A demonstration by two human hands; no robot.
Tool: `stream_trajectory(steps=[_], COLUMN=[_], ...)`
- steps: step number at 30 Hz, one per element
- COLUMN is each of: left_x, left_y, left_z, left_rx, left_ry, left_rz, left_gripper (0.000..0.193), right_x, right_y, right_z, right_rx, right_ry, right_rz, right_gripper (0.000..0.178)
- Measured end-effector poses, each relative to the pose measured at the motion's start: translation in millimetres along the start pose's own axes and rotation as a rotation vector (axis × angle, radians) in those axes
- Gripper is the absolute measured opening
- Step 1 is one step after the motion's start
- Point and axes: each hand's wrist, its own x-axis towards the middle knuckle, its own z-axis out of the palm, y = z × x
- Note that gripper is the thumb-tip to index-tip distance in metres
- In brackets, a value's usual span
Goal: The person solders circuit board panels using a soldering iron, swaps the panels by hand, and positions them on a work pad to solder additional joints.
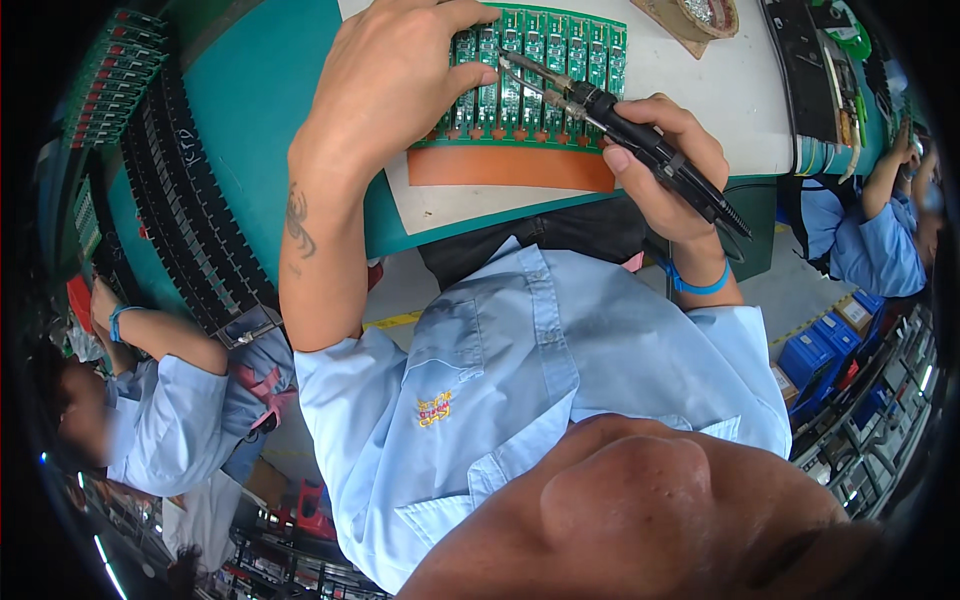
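Note:
A panel of green circuit boards, joined side by side in long strips, lies at the top of the view. An orange-brown strip runs along its near edge. My left hand rests over the panel's left part, thumb and forefinger spread apart on the boards; its other fingers are hidden. In my right hand is a black soldering iron, held like a pen, with a thin metal guide beside its tip. The iron slants up and left, its tip over the boards near my left thumb.
A white sheet covers part of the green table. A small round container stands at the top right. Black slotted racks lie on the left, with stacked green boards beyond. Co-workers sit at both sides; blue bins stand right.

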Motion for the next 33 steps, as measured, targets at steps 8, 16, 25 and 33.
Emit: stream_trajectory(steps=[8, 16, 25, 33], left_x=[2, 1, -4, -5], left_y=[-2, 2, 0, -9], left_z=[0, -3, -9, -16], left_rx=[-0.027, -0.038, -0.054, 0.009], left_ry=[-0.031, -0.060, -0.039, -0.053], left_rz=[-0.013, -0.053, -0.042, -0.018], left_gripper=[0.047, 0.047, 0.047, 0.049], right_x=[-1, -1, 1, 9], right_y=[-7, -7, -11, -9], right_z=[-5, -15, -14, -3], right_rx=[-0.051, 0.021, -0.009, -0.044], right_ry=[-0.060, -0.010, -0.044, -0.088], right_rz=[0.045, -0.065, -0.080, -0.085], right_gripper=[0.036, 0.034, 0.037, 0.039])
